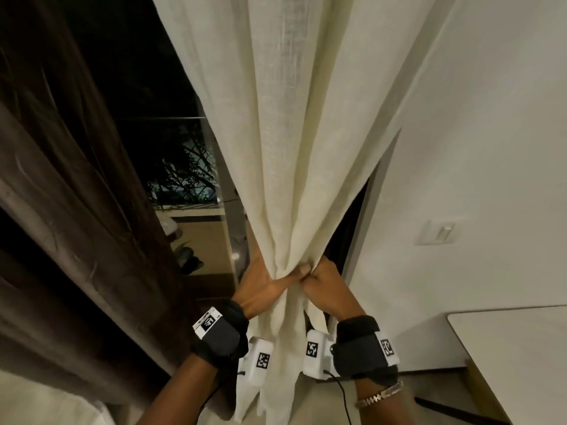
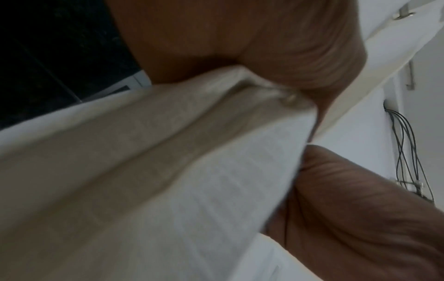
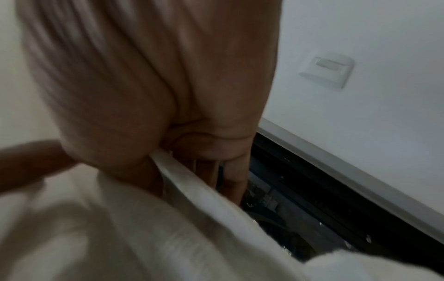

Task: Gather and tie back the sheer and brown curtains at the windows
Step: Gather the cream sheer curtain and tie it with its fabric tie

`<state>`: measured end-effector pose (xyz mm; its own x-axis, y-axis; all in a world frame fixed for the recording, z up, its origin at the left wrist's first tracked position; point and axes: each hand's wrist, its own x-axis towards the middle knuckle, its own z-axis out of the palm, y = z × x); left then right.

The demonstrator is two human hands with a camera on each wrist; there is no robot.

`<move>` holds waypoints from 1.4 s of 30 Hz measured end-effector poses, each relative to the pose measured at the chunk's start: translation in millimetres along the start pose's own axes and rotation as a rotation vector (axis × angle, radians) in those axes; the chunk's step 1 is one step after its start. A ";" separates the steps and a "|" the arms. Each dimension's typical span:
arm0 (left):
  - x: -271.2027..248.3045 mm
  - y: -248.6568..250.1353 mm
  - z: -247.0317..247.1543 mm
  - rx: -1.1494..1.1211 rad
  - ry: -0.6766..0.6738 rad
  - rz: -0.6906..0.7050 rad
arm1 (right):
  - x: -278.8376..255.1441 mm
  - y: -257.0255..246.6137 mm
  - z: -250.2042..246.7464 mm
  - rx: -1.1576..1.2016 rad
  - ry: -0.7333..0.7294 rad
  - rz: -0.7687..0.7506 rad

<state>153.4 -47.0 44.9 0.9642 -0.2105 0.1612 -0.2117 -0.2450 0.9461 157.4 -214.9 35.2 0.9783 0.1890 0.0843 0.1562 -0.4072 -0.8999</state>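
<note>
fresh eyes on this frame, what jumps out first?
The cream sheer curtain fills the centre of the head view, pinched into a narrow waist low down where the left hand and right hand grip it together. To its left the brown curtain hangs loose, with the dark window between the two. A white wall switch sits on the wall at right.

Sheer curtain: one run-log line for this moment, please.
step: gathering | sheer curtain: bunched at waist | left hand: grips bunch | right hand: grips bunch | brown curtain: hanging loose | tie: none visible
</note>
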 end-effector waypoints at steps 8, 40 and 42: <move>19.1 12.1 5.8 0.122 0.230 -0.085 | -6.5 5.6 -1.4 0.036 -0.159 -0.029; -11.1 -22.1 -18.6 -0.110 -0.108 -0.278 | 15.8 44.4 4.5 -0.097 0.073 -0.006; -11.2 -21.1 -17.8 -0.134 -0.061 -0.265 | 20.8 37.6 22.5 -0.099 0.126 -0.041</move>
<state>149.9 -22.6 28.2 0.9708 -0.2135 -0.1097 0.0729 -0.1732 0.9822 180.6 -206.2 -6.6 0.9791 0.0963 0.1789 0.2031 -0.4888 -0.8484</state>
